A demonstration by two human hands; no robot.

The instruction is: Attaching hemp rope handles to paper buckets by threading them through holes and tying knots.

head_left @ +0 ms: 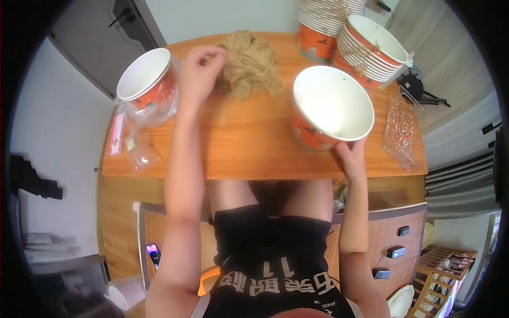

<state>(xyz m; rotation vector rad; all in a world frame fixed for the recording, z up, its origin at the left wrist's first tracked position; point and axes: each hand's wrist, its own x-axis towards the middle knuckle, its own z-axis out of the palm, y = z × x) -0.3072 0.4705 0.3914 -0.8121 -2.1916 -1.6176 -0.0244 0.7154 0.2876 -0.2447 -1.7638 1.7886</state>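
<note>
My right hand point(352, 158) grips a large paper bucket point(302, 130) with a white inside and an orange-red patterned outside. The bucket is tilted, its mouth facing me, and a small dark hole shows near its far rim. Toward the back of the table lies a loose heap of tan cord point(246, 63). At the heap's left edge is my left hand point(197, 74), with thumb and fingers drawn together in a pinch. Whether a strand is between those fingertips I cannot make out.
More buckets point(143, 79), partly in clear plastic wrap, stand at the left. Back right are bucket stacks point(371, 50) with tan cord handles. A clear plastic sheet point(398, 132) lies at the right edge, a pink-and-white box point(117, 134) and plastic bag point(142, 148) at the left.
</note>
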